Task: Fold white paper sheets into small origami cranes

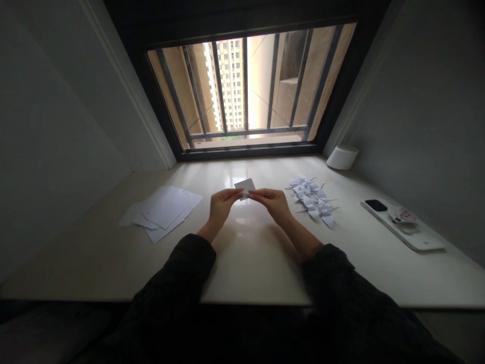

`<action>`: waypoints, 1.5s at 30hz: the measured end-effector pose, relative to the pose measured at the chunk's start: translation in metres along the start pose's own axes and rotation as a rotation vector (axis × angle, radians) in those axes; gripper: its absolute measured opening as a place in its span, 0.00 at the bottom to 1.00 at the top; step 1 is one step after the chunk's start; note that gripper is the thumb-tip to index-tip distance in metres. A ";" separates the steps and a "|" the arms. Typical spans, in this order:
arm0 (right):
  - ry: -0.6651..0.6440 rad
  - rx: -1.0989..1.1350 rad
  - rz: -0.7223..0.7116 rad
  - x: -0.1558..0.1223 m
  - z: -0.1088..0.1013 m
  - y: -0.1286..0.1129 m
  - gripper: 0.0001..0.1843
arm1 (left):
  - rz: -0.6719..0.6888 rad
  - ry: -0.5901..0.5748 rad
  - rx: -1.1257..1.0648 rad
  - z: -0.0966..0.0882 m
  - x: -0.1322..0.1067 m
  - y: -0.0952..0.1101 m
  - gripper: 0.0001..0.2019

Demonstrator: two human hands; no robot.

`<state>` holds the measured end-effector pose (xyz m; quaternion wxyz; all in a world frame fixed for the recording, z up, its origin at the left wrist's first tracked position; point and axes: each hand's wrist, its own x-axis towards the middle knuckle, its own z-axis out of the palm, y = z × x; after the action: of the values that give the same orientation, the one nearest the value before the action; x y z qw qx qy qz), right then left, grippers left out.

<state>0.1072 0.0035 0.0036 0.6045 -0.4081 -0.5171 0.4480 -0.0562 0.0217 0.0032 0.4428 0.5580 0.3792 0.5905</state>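
Between my two hands, a small folded piece of white paper [246,185] is held up over the middle of the white surface. My left hand [223,201] pinches its lower left side with thumb and fingers. From the other side, my right hand [273,202] pinches the lower right edge, its fingertips almost meeting those of the left. The fingers cover the paper's lower part, so its folds there are hidden. Right of my right hand lies a cluster of several folded white paper cranes [311,199]. Loose white paper sheets [166,207] overlap in a stack to the left.
A phone [403,225] with a round grip on its back lies at the right. Behind it, a white cup-like object [342,157] stands by the right wall. The pale sill-like tabletop [242,273] ends at a barred window [250,91] and has walls on both sides.
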 end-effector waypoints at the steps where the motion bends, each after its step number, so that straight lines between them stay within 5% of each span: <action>1: 0.000 -0.001 -0.004 0.000 0.000 0.000 0.14 | 0.002 0.000 -0.010 0.000 0.000 0.000 0.13; 45: 0.082 0.061 -0.048 -0.001 0.008 -0.002 0.15 | -0.032 0.197 -0.091 0.010 -0.008 0.002 0.12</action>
<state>0.0996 0.0023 0.0061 0.6479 -0.3949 -0.4875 0.4321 -0.0464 0.0129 0.0035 0.4380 0.4704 0.4025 0.6519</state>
